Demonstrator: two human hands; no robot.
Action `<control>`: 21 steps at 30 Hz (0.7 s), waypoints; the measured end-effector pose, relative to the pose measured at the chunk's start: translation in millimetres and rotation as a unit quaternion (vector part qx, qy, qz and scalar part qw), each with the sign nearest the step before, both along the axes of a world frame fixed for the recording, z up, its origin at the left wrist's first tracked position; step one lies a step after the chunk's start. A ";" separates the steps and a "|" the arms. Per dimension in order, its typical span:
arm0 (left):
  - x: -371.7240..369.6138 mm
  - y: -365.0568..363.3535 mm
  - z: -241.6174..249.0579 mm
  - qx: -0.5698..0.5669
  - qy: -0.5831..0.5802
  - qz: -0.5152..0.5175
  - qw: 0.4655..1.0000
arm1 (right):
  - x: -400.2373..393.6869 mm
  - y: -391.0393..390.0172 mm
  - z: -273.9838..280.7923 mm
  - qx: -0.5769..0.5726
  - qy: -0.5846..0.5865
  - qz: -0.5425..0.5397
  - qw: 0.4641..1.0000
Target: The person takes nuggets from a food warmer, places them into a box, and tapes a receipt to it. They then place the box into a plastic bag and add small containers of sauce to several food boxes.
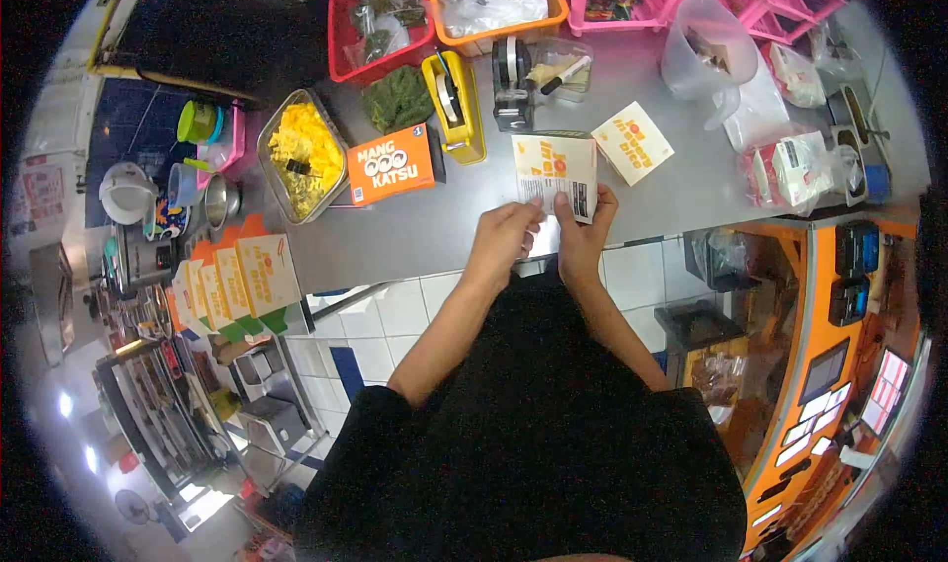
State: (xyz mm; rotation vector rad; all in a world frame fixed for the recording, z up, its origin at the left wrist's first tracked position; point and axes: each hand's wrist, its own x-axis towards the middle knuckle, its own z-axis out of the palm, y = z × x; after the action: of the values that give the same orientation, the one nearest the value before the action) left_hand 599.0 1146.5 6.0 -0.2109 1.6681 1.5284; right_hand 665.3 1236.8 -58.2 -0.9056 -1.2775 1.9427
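Observation:
A cream takeaway box [555, 154] with yellow lettering stands at the table's front edge, between my hands. A white printed label [580, 200] with small black text lies across its near face. Wrapped round the box's right side, my right hand [589, 228] presses its thumb on the face. My left hand [508, 238] is closed, its bent fingertips pinching at the lower left of the box and label; the exact contact is partly hidden. Just right of this box, a second cream box [632, 144] lies turned at an angle.
Behind stand a yellow tape dispenser [455, 108], a black tape dispenser [512, 83] and an orange box [392, 165]. Left are a tray of yellow food [308, 159] and several nested cartons [237, 278]. A clear jug [709, 53] and pink-white packs [790, 170] sit right.

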 end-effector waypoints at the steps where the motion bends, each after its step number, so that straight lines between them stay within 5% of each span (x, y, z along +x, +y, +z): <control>1: 4.5 2.3 -1.5 0.001 0.000 0.007 1.000 | 2.1 -0.1 3.4 0.045 0.001 -0.007 0.999; 4: 17.1 6.5 -10.3 -0.022 -0.020 0.010 1.000 | 8.3 6.9 3.0 0.006 0.055 -0.006 0.998; 6: 30.8 6.6 -21.3 -0.065 0.146 -0.044 0.986 | 9.7 11.1 21.0 -0.039 0.074 -0.011 0.996; 7: 37.2 7.3 -26.8 -0.130 0.323 -0.044 0.936 | 9.5 15.2 25.0 -0.128 0.102 0.005 0.987; 8: 41.0 8.6 -30.3 -0.122 0.322 -0.051 0.937 | 10.9 19.5 32.1 -0.215 0.130 0.019 0.968; 10: 39.5 9.4 -35.8 -0.102 0.588 -0.017 0.802 | 17.3 34.4 45.4 -0.247 0.144 0.018 0.958; 13: 27.0 10.5 -50.4 -0.178 0.504 -0.044 0.844 | 17.2 102.0 42.8 -0.071 0.033 0.066 0.995; 16: -0.9 33.4 -53.8 -0.130 0.416 -0.025 0.900 | 13.3 175.2 36.2 -0.047 -0.004 0.099 0.994; 18: -20.0 80.0 -58.3 -0.050 0.430 -0.005 0.901 | 12.8 200.4 4.2 0.128 -0.188 0.148 0.962; 19: -31.5 104.6 -64.8 -0.047 0.495 -0.031 0.867 | 14.8 202.7 -10.4 0.134 -0.185 0.154 0.961; 20: -41.5 127.9 -76.3 -0.046 0.557 -0.054 0.828 | 17.1 200.7 -25.1 0.306 -0.296 0.067 0.902; 21: -47.6 152.6 -100.0 -0.078 0.519 -0.092 0.846 | 17.7 199.6 -34.4 0.462 -0.385 -0.025 0.799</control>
State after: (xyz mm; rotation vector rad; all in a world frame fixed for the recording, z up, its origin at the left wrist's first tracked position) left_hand 551.4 1299.0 -94.0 0.8269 2.5342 1.4208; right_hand 683.0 1436.4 -92.6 -1.1590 -2.3004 0.6145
